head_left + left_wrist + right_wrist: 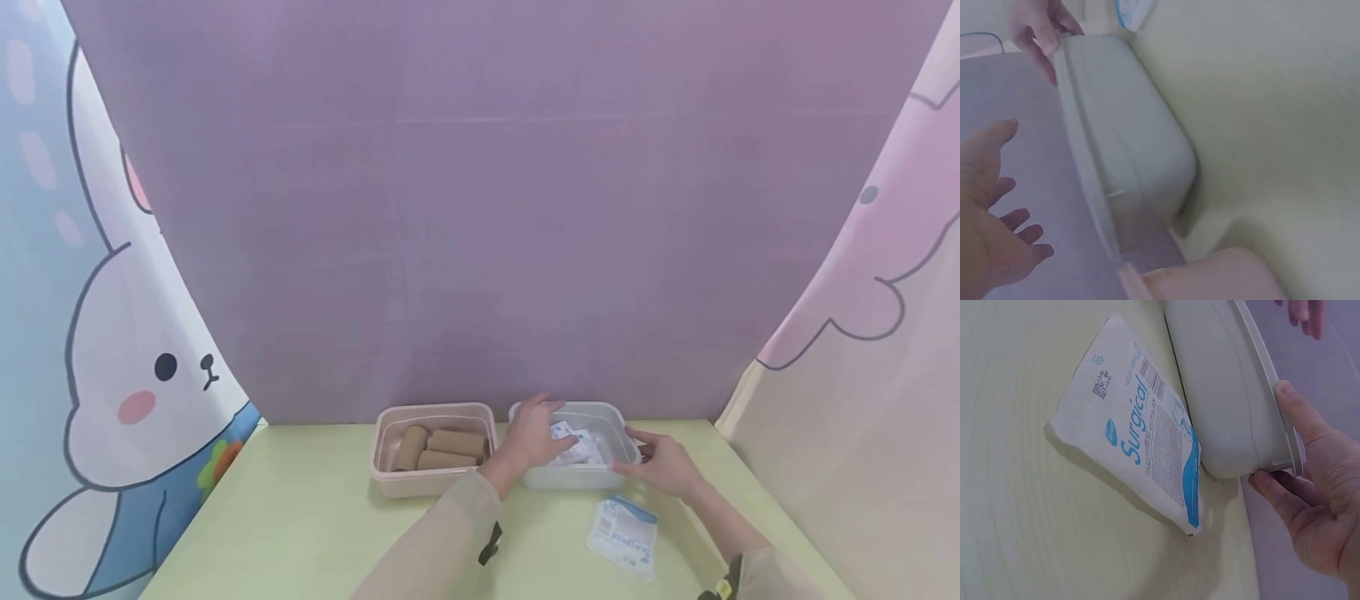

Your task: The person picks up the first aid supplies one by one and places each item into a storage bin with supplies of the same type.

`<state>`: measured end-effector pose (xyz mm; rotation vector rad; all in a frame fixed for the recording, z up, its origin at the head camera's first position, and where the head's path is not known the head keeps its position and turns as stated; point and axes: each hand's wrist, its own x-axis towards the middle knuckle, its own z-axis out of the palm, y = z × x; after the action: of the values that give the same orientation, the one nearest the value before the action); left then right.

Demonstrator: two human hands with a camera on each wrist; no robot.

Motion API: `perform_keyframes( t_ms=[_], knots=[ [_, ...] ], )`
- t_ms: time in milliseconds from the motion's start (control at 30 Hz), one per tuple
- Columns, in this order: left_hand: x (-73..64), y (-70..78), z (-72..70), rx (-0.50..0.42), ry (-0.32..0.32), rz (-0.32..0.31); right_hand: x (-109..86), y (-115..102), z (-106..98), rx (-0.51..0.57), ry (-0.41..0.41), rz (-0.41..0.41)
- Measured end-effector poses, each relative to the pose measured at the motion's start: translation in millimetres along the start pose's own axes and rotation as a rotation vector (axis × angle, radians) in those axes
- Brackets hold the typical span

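A white plastic box (573, 477) stands at the back of the table with small white printed packets (581, 450) inside. My right hand (663, 462) grips its right end; in the right wrist view the thumb lies at the rim (1266, 369) and the fingers come up under it. Over the box's left side hovers my left hand (531, 433), fingers loosely spread and holding nothing, as the left wrist view shows. In front of the box lies a flat packet marked "Surgical" (1129, 425), white with a blue band.
Left of the white box sits a pink box (420, 485) holding three brown cardboard tubes (457, 442). Behind both boxes hangs a purple curtain (480, 208). Printed cloth panels, one with a rabbit (127, 350), border the pale green table (300, 517).
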<state>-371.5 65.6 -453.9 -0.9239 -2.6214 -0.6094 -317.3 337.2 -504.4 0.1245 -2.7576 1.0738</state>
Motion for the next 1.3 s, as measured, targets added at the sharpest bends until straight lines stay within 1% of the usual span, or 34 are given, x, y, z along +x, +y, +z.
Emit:
perform_keyframes(
  t_ms=[100, 200, 300, 367, 467, 533, 600, 700, 800, 833, 900, 967, 1033, 1167, 1233, 1300],
  knots=[
    [-2.2, 8.1, -10.0, -0.037, 0.011, 0.015, 0.8, 0, 0, -0.002, -0.001, -0.004],
    [-5.2, 17.9, -15.6, -0.086, 0.031, 0.045, 1.1, 0, -1, -0.001, -0.005, -0.005],
    [-9.5, 30.0, -16.5, -0.096, 0.038, 0.086, 1.0, 0, -1, -0.005, -0.006, -0.009],
    [-13.3, 39.7, -13.3, -0.104, 0.028, 0.106, 1.4, 1, -1, -0.015, 0.000, -0.018],
    [-23.9, 56.2, -1.4, -0.100, 0.004, 0.124, 0.3, 1, -2, -0.019, 0.006, -0.021],
    [-33.9, 65.7, 11.0, -0.094, -0.014, 0.144, -0.6, 1, -3, -0.021, 0.011, -0.027],
    [-45.1, 73.4, 24.1, -0.067, -0.025, 0.177, -2.2, -1, -3, -0.007, 0.002, -0.033],
    [-60.2, 79.8, 42.0, -0.005, -0.028, 0.255, -2.7, -3, -4, 0.004, -0.008, -0.041],
    [-71.6, 84.1, 54.1, 0.072, -0.042, 0.320, -2.1, -5, -3, 0.005, -0.009, -0.035],
    [-74.2, 85.6, 57.7, 0.090, -0.052, 0.333, -2.2, -5, -3, 0.000, -0.010, -0.035],
    [-77.4, 88.2, 63.9, 0.110, -0.077, 0.333, -2.2, -6, -2, 0.002, -0.008, -0.033],
    [-79.6, 90.3, 68.7, 0.117, -0.107, 0.310, -1.9, -6, -2, 0.005, -0.007, -0.037],
    [-79.2, 91.6, 74.4, 0.125, -0.129, 0.295, -2.1, -6, -2, 0.017, -0.008, -0.036],
    [-76.0, 92.0, 86.6, 0.176, -0.173, 0.304, -2.2, -5, -3, 0.034, -0.009, -0.014],
    [-74.3, 92.3, 92.2, 0.173, -0.224, 0.280, -1.7, -4, -2, 0.037, -0.008, -0.002],
    [-73.8, 93.0, 97.0, 0.170, -0.265, 0.239, -1.0, -2, -2, 0.031, -0.009, 0.010]
  ],
)
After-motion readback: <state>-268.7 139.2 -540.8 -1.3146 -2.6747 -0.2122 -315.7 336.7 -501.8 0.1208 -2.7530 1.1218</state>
